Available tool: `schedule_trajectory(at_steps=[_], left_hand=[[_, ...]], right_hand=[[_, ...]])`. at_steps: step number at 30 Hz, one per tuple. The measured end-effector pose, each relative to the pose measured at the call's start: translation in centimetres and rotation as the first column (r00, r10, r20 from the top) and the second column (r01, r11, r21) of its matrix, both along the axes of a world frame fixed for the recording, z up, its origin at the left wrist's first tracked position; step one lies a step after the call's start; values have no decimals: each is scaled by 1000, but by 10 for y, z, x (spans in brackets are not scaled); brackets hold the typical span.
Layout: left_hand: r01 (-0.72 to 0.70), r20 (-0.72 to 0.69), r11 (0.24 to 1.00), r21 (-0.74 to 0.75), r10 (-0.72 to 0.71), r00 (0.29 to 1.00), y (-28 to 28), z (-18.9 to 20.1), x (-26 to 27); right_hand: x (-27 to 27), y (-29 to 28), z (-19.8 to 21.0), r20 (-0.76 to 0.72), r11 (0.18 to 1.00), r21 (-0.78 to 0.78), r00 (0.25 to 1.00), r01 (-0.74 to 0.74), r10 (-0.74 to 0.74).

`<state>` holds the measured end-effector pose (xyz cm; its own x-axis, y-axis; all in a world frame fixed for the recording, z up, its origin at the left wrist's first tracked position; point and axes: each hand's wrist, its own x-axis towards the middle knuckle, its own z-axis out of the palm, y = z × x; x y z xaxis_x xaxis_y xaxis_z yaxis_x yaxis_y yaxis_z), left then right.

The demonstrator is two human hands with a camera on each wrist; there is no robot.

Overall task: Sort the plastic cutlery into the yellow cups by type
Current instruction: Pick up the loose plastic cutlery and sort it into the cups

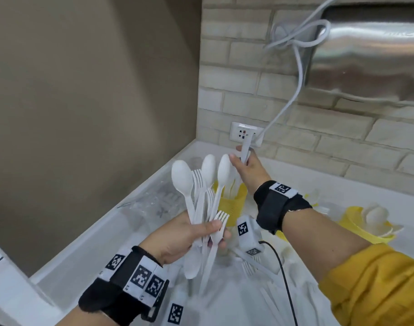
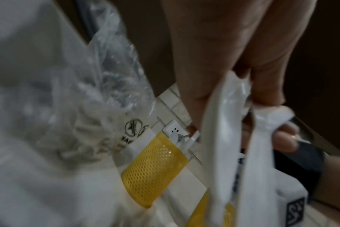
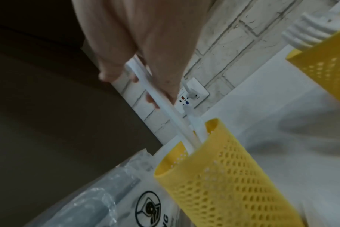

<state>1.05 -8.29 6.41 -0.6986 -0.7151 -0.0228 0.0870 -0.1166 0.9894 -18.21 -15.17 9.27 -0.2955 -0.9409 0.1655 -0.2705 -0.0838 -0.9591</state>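
Note:
My left hand (image 1: 215, 231) grips a bundle of white plastic spoons and forks (image 1: 201, 191), heads up, over the counter. In the left wrist view the fingers (image 2: 243, 69) curl round those handles (image 2: 223, 138). Farther back, my right hand (image 1: 242, 158) pinches the handle of one white plastic piece (image 3: 145, 86). Its lower end sits inside the mouth of a yellow mesh cup (image 3: 223, 176), (image 1: 232, 201) that holds other white handles. I cannot tell which type the piece is. A second yellow cup (image 1: 363, 229) at the right holds stacked spoons.
A crumpled clear plastic bag (image 1: 152, 198) lies left of the cups, by the brown wall. Loose white cutlery (image 1: 250, 267) covers the counter under my arms. A wall socket (image 1: 245, 135) with a white cable (image 1: 293, 95) sits behind the cup, a steel appliance (image 1: 370, 55) above it.

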Motion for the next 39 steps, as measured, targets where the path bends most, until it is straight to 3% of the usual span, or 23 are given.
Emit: schedule_trajectory(at_steps=[2,5,6,8,9,11,13,15,20,22,23,25,27,29,35,39], left_hand=[[-54,123,980,-192,78,989,3,1,-2],[-181,247,900,-396,295,923,7,0,-6],[-186,312,850,-492,372,874,8,0,-8],[-75,448,692,-718,542,712,10,1,-14],[-9,477,615,-788,620,623,12,1,-17],[64,500,543,-837,713,491,14,2,-25],[118,528,530,-840,747,403,17,3,-31],[159,535,514,-843,765,359,17,4,-35],[180,518,487,-855,770,374,17,7,-38],[161,505,483,-861,769,393,16,8,-38],[148,495,479,-865,769,405,15,9,-38],[116,477,477,-871,764,434,12,11,-38],[73,443,468,-881,761,474,8,14,-35],[12,398,460,-888,754,523,5,15,-31],[-162,266,455,-876,735,624,2,9,-26],[-241,247,485,-840,738,628,1,0,-26]], right_hand=[[-1,-5,0,-48,999,19,998,47,-46],[-2,1,30,-242,953,-276,951,122,-192],[-2,9,45,-279,947,-316,950,49,-142],[-2,31,77,-344,962,-169,927,-216,148],[-3,42,91,-398,937,-23,863,-349,311],[-4,60,107,-564,854,276,645,-442,516],[-4,69,109,-720,827,418,419,-374,554],[-3,73,105,-785,830,468,289,-303,548],[2,79,92,-865,860,425,153,-284,478],[1,77,89,-908,880,387,53,-275,415],[2,78,88,-932,896,352,-15,-271,362],[4,79,87,-985,910,154,-128,-385,112],[0,82,84,-991,873,-15,-110,-487,-78],[-5,84,81,-982,848,-103,-83,-520,-170],[-12,88,87,-978,835,-197,48,-513,-201],[-15,84,92,-956,804,-270,48,-530,-289]])
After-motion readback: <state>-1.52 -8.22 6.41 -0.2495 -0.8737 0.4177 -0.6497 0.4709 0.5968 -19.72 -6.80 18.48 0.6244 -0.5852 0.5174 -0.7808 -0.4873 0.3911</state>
